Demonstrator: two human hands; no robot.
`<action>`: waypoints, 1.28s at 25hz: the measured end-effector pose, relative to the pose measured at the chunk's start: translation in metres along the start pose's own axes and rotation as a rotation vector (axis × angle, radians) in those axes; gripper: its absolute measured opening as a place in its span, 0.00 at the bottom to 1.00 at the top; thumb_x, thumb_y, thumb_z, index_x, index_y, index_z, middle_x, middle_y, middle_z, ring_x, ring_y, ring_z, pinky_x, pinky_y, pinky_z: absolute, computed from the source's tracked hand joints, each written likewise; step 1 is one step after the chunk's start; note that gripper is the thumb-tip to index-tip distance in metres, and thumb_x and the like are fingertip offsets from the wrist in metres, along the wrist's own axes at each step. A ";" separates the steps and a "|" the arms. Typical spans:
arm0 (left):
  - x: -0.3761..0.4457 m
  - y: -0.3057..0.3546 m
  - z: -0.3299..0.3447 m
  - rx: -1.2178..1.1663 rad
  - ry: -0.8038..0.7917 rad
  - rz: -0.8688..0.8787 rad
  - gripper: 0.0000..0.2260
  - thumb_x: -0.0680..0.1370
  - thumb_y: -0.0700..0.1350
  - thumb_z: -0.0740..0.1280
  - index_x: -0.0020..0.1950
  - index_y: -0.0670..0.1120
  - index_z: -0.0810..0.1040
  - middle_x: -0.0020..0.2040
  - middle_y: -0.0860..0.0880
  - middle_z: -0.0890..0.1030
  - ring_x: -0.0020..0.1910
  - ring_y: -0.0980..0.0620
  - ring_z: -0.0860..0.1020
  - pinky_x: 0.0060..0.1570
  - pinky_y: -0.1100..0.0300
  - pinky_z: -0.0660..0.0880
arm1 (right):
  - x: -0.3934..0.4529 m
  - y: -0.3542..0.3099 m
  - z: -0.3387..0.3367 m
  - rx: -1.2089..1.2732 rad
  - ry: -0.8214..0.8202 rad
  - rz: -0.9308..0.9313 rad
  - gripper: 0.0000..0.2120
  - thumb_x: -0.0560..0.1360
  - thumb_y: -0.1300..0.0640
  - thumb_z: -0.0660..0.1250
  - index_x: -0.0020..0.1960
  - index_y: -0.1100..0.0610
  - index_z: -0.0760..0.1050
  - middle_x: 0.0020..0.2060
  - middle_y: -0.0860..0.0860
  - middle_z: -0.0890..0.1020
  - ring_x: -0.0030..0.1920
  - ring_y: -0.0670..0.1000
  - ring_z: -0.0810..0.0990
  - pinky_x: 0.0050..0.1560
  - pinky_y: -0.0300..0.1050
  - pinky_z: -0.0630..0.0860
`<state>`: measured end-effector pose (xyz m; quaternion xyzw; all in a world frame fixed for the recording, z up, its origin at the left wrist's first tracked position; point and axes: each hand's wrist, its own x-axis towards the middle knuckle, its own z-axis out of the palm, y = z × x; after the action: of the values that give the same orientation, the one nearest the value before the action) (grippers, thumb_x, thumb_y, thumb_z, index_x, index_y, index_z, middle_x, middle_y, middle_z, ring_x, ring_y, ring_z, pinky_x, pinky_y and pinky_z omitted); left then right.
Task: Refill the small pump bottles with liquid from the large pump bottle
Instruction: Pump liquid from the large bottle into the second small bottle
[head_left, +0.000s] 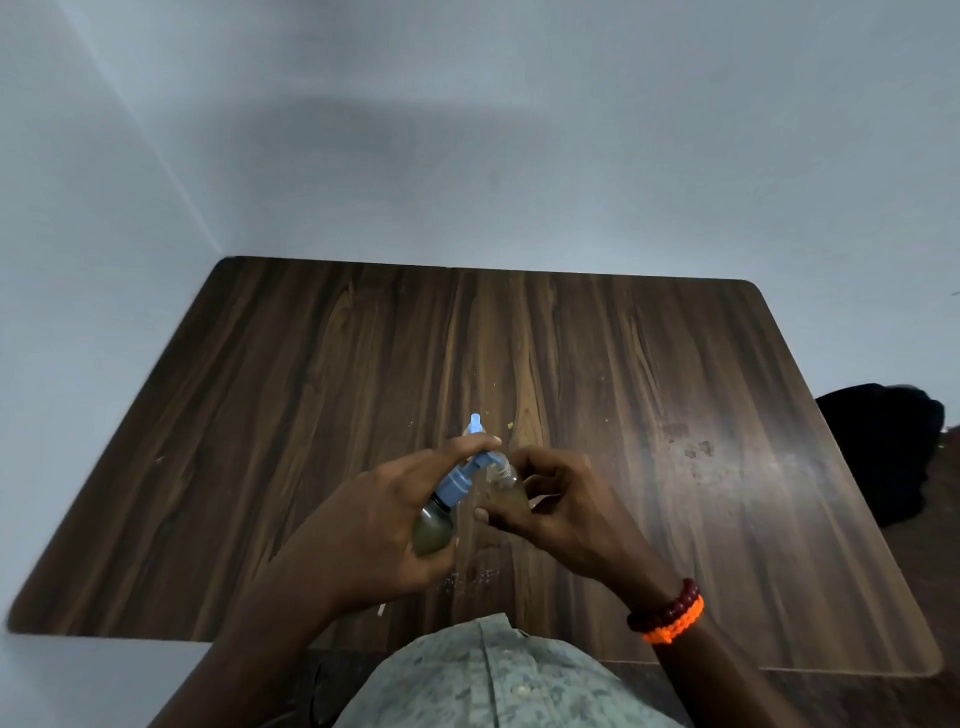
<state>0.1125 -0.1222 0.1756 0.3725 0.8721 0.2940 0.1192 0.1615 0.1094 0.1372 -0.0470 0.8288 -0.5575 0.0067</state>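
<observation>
Shirt (498, 680): patterned pale green, bottom centre of the frame, nearest the camera.
Bracelets (670, 616): a dark red bead band and an orange braided band, side by side on the right wrist, lower right of centre.
Left hand (379, 525): lower centre, just left of the middle, wrapped around the large pump bottle; the forefinger lies over the pump head.
Large pump bottle (434, 530): held above the table and tilted, its base toward the lower left; olive-brown liquid shows through the body, and the blue pump top (460, 480) points up and to the right.
Right hand (558, 506): lower centre, just right of the middle, fingers and thumb pinched around the small pump bottle.
Small pump bottle (503, 488): clear, with brownish liquid in its lower part; its open neck sits against the spout of the blue pump, between the two hands.
Table (649, 364): dark wood grain, filling the middle of the frame, with faint smudges right of centre and a few pale crumbs beyond the hands.
Dark object (883, 447): black, at the right edge past the table; what it is cannot be told.
Wall (467, 130): plain pale grey, across the top of the frame.
</observation>
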 end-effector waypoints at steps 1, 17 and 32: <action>0.000 0.001 0.000 -0.020 -0.008 0.002 0.38 0.74 0.55 0.72 0.78 0.69 0.56 0.61 0.63 0.78 0.46 0.65 0.81 0.46 0.64 0.83 | 0.001 -0.001 -0.002 0.002 0.000 -0.011 0.15 0.73 0.46 0.78 0.55 0.52 0.83 0.48 0.47 0.87 0.45 0.46 0.87 0.40 0.38 0.83; 0.000 0.011 0.003 0.070 0.087 0.021 0.30 0.75 0.57 0.71 0.75 0.64 0.65 0.55 0.64 0.79 0.41 0.70 0.76 0.41 0.73 0.74 | -0.006 -0.005 0.002 0.009 0.006 -0.025 0.12 0.72 0.50 0.80 0.51 0.51 0.82 0.47 0.48 0.87 0.44 0.48 0.87 0.42 0.42 0.85; -0.002 0.013 0.010 0.014 0.132 0.040 0.39 0.75 0.54 0.73 0.80 0.66 0.55 0.65 0.57 0.80 0.47 0.61 0.82 0.46 0.63 0.84 | 0.004 -0.012 -0.007 0.003 0.051 -0.047 0.17 0.72 0.54 0.80 0.55 0.61 0.82 0.50 0.54 0.86 0.47 0.51 0.86 0.47 0.50 0.86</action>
<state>0.1254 -0.1125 0.1751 0.3705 0.8726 0.3139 0.0528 0.1583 0.1107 0.1507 -0.0523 0.8264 -0.5600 -0.0274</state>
